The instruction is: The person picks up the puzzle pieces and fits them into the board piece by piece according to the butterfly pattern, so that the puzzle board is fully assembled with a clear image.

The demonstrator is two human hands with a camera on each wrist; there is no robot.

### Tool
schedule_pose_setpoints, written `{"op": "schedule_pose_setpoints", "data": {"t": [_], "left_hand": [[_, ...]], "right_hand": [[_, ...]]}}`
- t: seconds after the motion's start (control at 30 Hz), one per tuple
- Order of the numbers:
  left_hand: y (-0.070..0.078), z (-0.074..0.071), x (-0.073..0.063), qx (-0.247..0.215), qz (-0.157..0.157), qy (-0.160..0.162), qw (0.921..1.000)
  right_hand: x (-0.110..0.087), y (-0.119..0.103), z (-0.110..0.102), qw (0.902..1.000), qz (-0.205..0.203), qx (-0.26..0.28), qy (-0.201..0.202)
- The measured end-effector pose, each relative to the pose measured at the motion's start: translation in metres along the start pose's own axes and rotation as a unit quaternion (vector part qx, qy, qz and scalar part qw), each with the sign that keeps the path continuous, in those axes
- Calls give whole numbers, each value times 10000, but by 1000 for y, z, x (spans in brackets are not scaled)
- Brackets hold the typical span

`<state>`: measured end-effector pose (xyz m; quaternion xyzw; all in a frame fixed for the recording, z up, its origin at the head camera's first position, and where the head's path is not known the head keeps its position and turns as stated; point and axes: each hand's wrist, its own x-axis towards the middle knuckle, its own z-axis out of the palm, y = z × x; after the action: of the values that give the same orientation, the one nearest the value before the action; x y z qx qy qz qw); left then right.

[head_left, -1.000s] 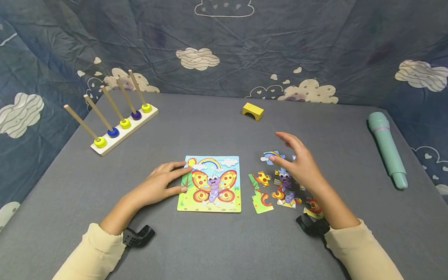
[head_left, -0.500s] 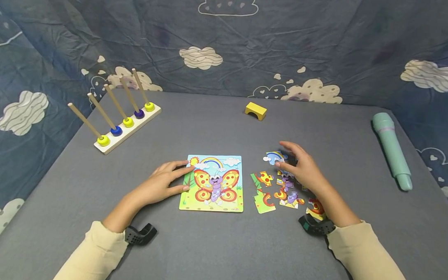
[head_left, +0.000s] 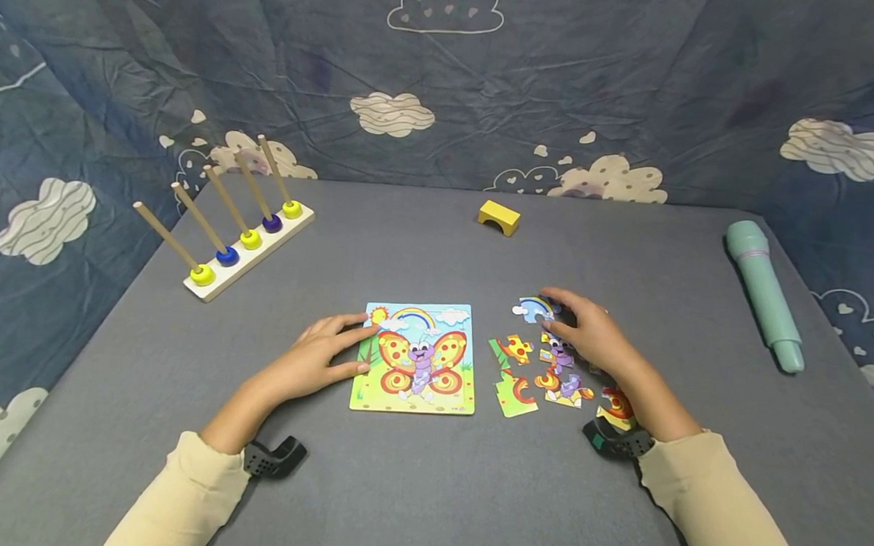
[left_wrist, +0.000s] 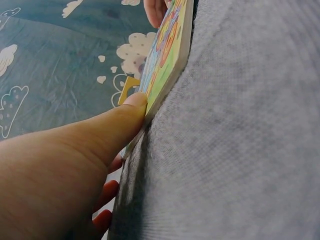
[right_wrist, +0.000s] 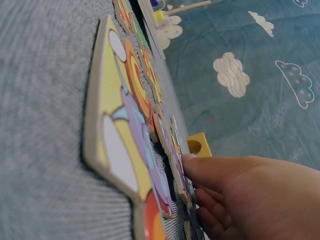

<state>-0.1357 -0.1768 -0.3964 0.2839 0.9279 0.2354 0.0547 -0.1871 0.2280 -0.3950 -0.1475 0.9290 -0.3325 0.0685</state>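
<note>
My left hand [head_left: 314,357] rests on the left edge of a square butterfly puzzle board [head_left: 419,361]. In the left wrist view its thumb [left_wrist: 132,107] presses the board's top edge. My right hand [head_left: 590,334] is low over loose puzzle pieces right of the board. Its thumb and index finger are apart, at the right end of a rainbow puzzle piece [head_left: 532,309]; whether they grip it is hidden. Nearby lie a dotted wing piece [head_left: 517,349], a green-and-yellow corner piece [head_left: 514,396], a purple body piece [head_left: 569,388] and a red swirl piece [head_left: 618,406].
A peg stand [head_left: 250,254] with yellow, blue and purple rings stands at the back left. A yellow arch block [head_left: 498,217] lies at the back. At the far right is a mint-green microphone-shaped toy [head_left: 765,292]. Cloud-printed cloth [head_left: 443,104] hangs behind the grey table.
My right hand has come down toward the pieces, and its index finger and thumb have drawn closer together. My left hand stays on the board. The pieces have not visibly moved.
</note>
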Motion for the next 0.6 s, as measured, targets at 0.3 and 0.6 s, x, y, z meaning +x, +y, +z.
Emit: {"op": "schedule_pose_setpoints", "data": {"t": [0.3,0.6], "left_hand": [[-1,1,0,-33,-1,9,10000],[0,0,0,-92,-14,-10,10000]], "right_hand": [[-4,-4,0,9954,-521,-708,374],[-11,-40,-4,9887,-1002,-583,952]]}}
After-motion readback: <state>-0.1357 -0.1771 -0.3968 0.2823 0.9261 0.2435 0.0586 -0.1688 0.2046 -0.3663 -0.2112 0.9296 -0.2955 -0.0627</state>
